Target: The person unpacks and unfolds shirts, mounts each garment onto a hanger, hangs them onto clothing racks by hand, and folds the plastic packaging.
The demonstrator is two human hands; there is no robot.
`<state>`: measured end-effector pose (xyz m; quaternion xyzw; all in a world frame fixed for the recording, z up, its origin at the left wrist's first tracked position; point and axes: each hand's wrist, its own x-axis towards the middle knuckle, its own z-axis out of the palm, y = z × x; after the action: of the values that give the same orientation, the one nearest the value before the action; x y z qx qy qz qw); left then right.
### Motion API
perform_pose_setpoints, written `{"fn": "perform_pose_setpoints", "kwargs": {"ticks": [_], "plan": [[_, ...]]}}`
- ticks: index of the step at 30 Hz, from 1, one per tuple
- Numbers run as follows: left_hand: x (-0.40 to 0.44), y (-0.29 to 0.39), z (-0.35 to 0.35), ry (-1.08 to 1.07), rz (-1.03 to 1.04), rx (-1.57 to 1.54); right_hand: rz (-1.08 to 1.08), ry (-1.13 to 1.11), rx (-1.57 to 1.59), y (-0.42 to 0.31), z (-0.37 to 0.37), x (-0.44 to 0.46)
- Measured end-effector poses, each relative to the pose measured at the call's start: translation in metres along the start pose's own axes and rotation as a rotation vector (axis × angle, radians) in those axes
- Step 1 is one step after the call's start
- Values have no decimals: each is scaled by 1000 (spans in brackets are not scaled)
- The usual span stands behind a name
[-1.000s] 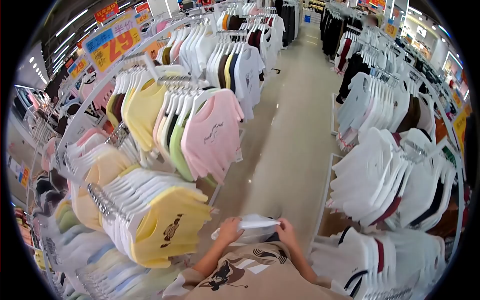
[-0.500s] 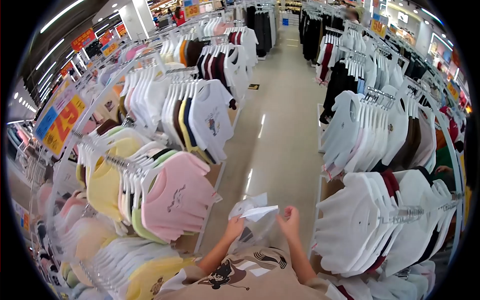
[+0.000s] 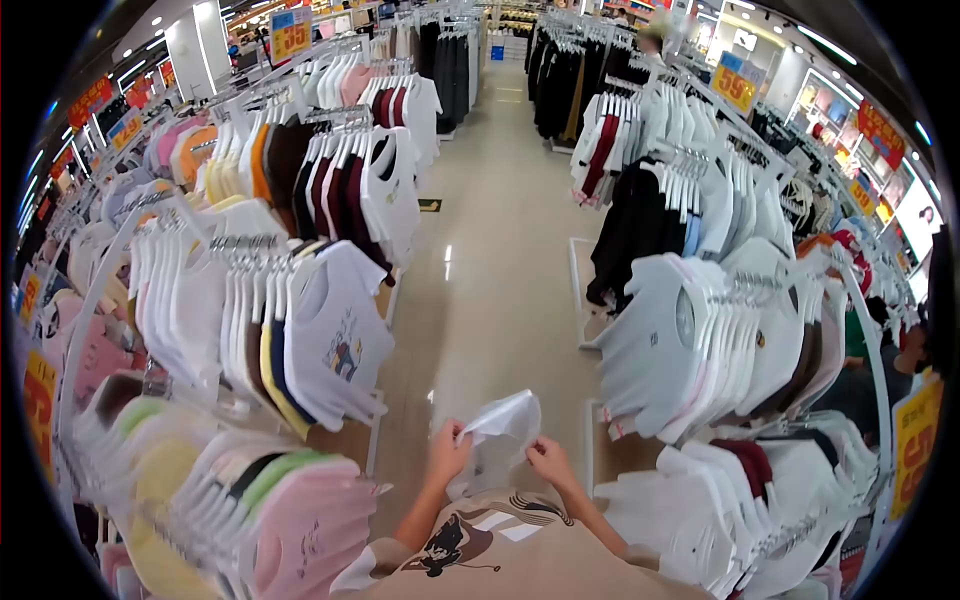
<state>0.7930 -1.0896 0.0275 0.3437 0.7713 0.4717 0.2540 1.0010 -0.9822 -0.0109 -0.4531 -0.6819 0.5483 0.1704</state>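
Shop aisle | plastic bag: upper end forward, long axis unclear | left hand, right hand pinching it

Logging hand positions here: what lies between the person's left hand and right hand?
The head view shows thin, translucent plastic, apparently a bag, between the left hand and the right hand.

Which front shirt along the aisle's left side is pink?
The nearest: the pink shirt at lower left, left of the left hand. The next two front shirts beyond are white.
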Motion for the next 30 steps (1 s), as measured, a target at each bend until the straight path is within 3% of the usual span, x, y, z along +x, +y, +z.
{"fn": "perform_pose_setpoints", "kwargs": {"ticks": [4, 7, 10, 13, 14, 17, 21, 23, 30], "plan": [[100, -23, -20, 110, 197, 296, -57, -35, -22, -17, 5, 92], [152, -10, -32, -130, -56, 296, -74, -62, -87, -46, 8, 138], [187, -2, -20, -130, -147, 252, -69, -100, -114, -71, 15, 176], [223, -14, -4, -243, -171, 179, -54, -190, -114, -60, 25, 212], [240, -47, 9, -245, -150, 90, -38, -225, -94, -65, 24, 226], [292, -37, 16, -313, -315, -19, -8, -249, -82, -74, 21, 282], [378, -23, 25, -250, -233, 36, 25, -253, -68, -84, 8, 378], [425, 2, 30, -221, -214, 167, -2, -210, -28, -88, -7, 436], [581, 77, 51, -1, -47, 138, -38, 146, -40, -113, -94, 589]]}}
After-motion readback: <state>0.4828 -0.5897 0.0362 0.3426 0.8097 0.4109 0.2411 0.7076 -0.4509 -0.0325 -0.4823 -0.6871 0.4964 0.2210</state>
